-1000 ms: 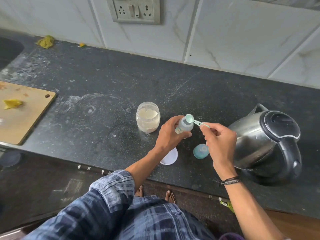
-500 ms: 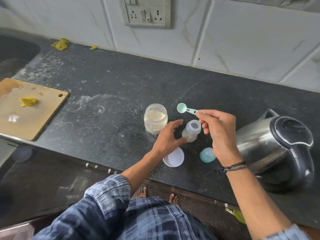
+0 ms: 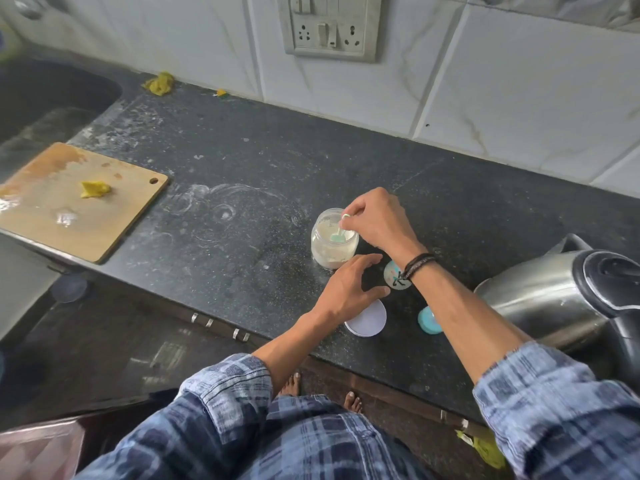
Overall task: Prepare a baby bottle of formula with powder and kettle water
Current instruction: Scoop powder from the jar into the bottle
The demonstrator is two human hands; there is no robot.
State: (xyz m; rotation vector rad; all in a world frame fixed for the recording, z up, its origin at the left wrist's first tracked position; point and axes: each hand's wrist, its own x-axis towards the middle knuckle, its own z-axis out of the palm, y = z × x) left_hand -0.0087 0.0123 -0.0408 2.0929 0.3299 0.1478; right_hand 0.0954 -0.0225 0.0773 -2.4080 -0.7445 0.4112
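A clear jar of pale formula powder (image 3: 329, 249) stands open on the dark counter. My right hand (image 3: 377, 220) pinches the handle of a small teal scoop (image 3: 337, 236), whose bowl is down in the powder. The small baby bottle (image 3: 394, 277) stands just right of the jar, mostly hidden behind my right wrist. My left hand (image 3: 349, 289) hovers with relaxed fingers between jar and bottle, holding nothing. The jar's white lid (image 3: 369, 320) lies near the counter's front edge, and the bottle's teal cap (image 3: 427, 322) lies to its right.
A steel kettle (image 3: 554, 299) with a black lid stands at the right. A wooden cutting board (image 3: 69, 199) with a yellow scrap lies at the left, beside a dark sink (image 3: 45, 95). A wall socket (image 3: 329, 29) is above the counter.
My right hand carried the scoop from over the bottle's mouth leftward and down into the powder jar. My left hand let go of the bottle and opened.
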